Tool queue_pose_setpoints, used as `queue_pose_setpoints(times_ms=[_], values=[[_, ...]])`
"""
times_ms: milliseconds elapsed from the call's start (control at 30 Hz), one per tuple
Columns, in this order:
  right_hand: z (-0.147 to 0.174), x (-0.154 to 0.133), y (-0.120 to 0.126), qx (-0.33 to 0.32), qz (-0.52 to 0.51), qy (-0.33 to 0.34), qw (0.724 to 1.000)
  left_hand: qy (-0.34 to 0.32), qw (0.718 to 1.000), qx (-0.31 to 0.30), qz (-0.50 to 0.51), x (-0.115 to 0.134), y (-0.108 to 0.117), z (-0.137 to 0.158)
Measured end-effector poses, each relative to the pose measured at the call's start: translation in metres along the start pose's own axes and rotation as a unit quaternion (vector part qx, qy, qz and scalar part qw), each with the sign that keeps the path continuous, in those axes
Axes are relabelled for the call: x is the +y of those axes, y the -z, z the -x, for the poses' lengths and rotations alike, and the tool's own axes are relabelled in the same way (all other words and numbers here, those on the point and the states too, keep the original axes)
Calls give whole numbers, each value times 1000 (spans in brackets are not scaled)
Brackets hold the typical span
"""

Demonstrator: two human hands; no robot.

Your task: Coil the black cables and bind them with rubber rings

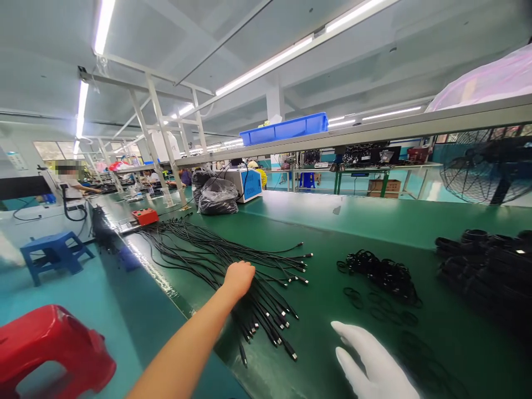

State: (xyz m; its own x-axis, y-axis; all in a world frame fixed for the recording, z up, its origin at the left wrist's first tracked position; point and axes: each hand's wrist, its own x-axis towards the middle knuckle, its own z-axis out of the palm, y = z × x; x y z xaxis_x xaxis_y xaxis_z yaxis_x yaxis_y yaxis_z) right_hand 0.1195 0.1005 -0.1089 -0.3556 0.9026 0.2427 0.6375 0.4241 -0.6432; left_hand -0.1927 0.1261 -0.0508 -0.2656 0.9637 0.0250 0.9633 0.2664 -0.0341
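One left hand [240,279], bare, is closed over one spread bundle of black cables [220,249] on the green surface [316,221]; its grip is curled tight around part of the bundle, with the fingertips hidden beneath. The cables overlap too much to count, though well over a dozen plug ends show, fanned out to the right of the hand and towards the near edge.

One right hand [369,357], in a white glove, is over the surface with its grip open, thumb and fingers parted, holding nothing. Just beyond it lies one tangled heap of black loops [382,271], with several loose loops near it. At the far right is one larger pile of black coils [477,271], too dark to count.

Past the far end of the cables sit one red box [145,216], one dark plastic bag [218,197] and one blue-and-white machine [251,184], the bag just beside the machine. One blue tray [286,131] rests on the shelf [386,130] above. Two stools stand at the left: one blue stool [54,246] and one red stool [62,343].
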Motion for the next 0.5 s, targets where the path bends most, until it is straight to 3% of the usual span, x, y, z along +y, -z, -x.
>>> queue_pose_setpoints(times_ms=[167, 367, 500], values=[[-1, -3, -1, -7, 0, 3, 1000, -10, 999, 46, 7, 2, 4, 10], [-1, 0, -4, -17, -2, 5, 1000, -40, 997, 67, 28, 17, -6, 25], [1, 2, -3, -18, -7, -3, 1000, -103, 992, 37, 55, 38, -16, 32]])
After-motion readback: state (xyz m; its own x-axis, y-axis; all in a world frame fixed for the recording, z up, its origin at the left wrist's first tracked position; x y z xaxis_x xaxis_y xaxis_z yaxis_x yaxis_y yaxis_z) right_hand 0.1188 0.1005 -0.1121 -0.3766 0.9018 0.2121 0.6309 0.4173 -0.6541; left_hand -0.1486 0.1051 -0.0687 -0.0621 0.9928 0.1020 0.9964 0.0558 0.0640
